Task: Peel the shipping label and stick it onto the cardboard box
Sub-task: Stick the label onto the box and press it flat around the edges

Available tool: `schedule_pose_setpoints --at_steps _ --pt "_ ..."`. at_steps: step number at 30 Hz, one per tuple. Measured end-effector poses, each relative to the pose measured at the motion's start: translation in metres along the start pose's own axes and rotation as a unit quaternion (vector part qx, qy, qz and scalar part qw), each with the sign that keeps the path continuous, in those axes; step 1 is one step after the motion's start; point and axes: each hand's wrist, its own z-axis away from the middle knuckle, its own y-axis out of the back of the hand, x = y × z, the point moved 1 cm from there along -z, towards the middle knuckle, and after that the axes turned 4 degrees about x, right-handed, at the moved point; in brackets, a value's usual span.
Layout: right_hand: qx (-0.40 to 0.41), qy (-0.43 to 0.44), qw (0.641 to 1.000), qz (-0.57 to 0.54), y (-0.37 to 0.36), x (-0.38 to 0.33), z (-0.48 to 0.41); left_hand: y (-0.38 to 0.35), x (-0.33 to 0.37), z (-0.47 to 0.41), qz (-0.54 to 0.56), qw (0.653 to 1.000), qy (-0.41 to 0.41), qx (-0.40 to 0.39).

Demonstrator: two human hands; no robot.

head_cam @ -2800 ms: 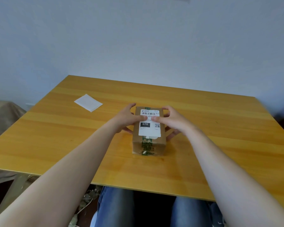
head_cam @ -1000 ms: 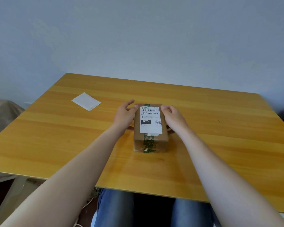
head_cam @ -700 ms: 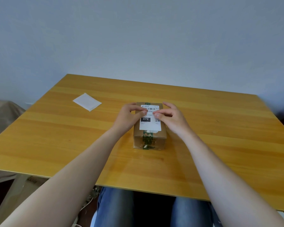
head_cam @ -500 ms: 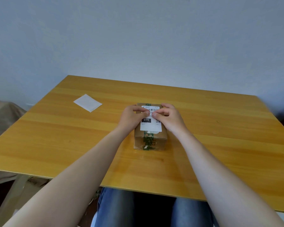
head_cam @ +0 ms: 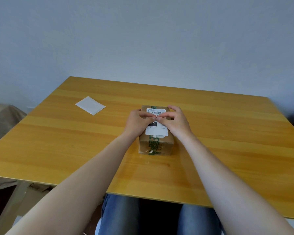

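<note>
A small brown cardboard box point(head_cam: 166, 144) with green printed tape stands in the middle of the wooden table point(head_cam: 227, 133). A white shipping label point(head_cam: 157, 131) with a barcode and a black "070" patch lies flat on the box top. My left hand point(head_cam: 137, 121) and my right hand point(head_cam: 177, 123) rest on the box top from either side. Their fingertips meet at the label's middle and press down on it. The hands hide the label's middle band.
A white rectangular sheet point(head_cam: 90, 105), like a label backing, lies flat on the table at the far left. A wall stands right behind the table's far edge. A brown covered object point(head_cam: 2, 119) sits beyond the left edge.
My hands went from the box's sides onto its top, and the fingertips slid inward along the label until they met. The box has stayed where it was.
</note>
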Motion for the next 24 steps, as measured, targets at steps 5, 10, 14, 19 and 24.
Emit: schedule_pose_setpoints --at_steps 5,10,14,19,24 --pt "-0.016 -0.007 1.000 -0.001 0.004 -0.001 0.003 0.002 -0.010 -0.006 0.006 1.000 -0.006 -0.016" --pt "-0.057 -0.016 0.998 -0.003 0.009 -0.001 0.001 0.006 -0.010 -0.006 -0.024 0.998 -0.014 -0.056" --pt "-0.094 -0.024 0.995 0.002 0.012 -0.001 -0.001 0.013 -0.007 -0.005 -0.035 0.994 -0.017 -0.102" --pt "-0.130 -0.041 0.991 0.009 0.018 0.000 -0.005 0.021 -0.004 -0.009 -0.069 0.984 0.025 -0.162" --pt "-0.166 -0.054 0.985 0.015 0.023 0.002 -0.010 0.028 0.002 -0.009 -0.071 0.974 0.039 -0.214"
